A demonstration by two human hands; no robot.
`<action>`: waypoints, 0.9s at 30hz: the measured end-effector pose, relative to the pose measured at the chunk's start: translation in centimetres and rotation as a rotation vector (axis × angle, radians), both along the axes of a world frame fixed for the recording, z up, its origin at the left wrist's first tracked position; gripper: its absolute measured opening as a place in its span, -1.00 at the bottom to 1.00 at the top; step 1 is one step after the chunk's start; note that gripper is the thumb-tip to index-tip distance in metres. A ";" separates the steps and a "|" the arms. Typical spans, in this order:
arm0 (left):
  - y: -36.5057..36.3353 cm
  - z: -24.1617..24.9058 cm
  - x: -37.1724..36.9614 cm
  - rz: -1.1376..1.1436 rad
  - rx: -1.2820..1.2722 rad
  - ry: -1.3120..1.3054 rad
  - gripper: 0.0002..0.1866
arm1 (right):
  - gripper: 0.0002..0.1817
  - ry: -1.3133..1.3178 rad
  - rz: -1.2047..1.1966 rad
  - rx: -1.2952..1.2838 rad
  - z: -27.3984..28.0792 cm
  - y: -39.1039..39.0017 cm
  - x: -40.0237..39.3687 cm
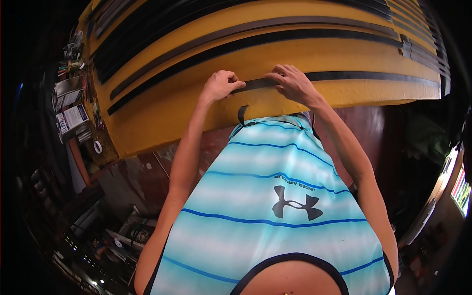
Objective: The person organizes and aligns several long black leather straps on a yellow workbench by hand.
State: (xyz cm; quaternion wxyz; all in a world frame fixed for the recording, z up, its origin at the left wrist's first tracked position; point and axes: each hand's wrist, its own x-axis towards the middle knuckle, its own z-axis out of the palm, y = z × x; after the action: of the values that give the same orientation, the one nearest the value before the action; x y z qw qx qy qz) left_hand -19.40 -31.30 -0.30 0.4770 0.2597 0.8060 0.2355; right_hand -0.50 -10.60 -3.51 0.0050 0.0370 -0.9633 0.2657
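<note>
A long black strip (359, 75) lies along the near part of the yellow tabletop (236, 56), running from my hands toward the right edge. My left hand (220, 85) is closed at its left end, thumb and fingers pinched on it. A short way to the right, my right hand (293, 84) has its fingers bent over the same strip, the thumb at its near side. A short stretch of strip shows between the two hands. Just below, a short curved black piece (242, 114) sits at the table's front edge, by my shirt.
Several more dark strips (236, 47) lie side by side farther back. At the right, strip ends (420, 54) overlap in a bunch. Boxes with printed labels (73, 118) and a white roll (98, 147) are at the left edge. A box of loose items (137, 231) stands lower left.
</note>
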 end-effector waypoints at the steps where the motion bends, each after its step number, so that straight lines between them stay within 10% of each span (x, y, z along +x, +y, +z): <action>1: -0.3 -0.1 0.0 0.010 0.000 0.001 -0.65 | -0.46 -0.027 -0.013 -0.001 0.1 0.0 0.0; 27: 2.0 0.1 -0.1 0.127 0.269 -0.163 -0.74 | -0.68 0.041 -0.113 -0.164 0.2 -2.2 -1.4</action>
State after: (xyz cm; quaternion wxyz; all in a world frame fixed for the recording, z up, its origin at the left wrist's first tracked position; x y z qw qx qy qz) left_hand -19.49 -29.32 -0.16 0.4858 0.2499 0.7407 0.3911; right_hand -1.92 -12.81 -3.32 0.0427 -0.0123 -0.9385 0.3423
